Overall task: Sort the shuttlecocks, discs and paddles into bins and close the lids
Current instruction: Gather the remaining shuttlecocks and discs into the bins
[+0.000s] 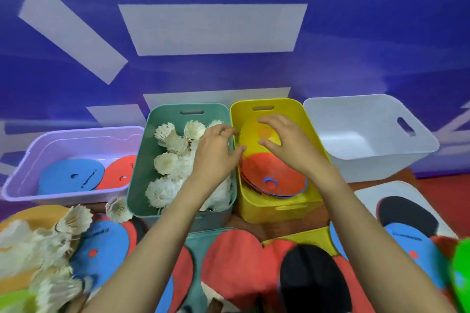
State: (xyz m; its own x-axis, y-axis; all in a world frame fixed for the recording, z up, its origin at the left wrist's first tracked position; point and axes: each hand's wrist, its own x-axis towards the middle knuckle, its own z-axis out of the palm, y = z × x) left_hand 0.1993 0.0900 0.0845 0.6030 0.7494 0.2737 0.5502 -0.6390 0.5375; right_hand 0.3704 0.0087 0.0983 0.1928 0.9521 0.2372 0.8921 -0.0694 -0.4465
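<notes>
At centre frame, a yellow plastic bin point(274, 211) holds a tilted flat yellow disc point(250, 132).
The left hand point(216, 152) and right hand point(292, 145) arch round it; whether they grip it, I cannot tell. Dropped crooked, it could prop on the flat red disc point(269, 170) and block the lid.

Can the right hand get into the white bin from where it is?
Probably yes. The right hand hovers over the yellow bin, and the white bin stands right next to it, open on top with no lid. Nothing shows between them.
</notes>
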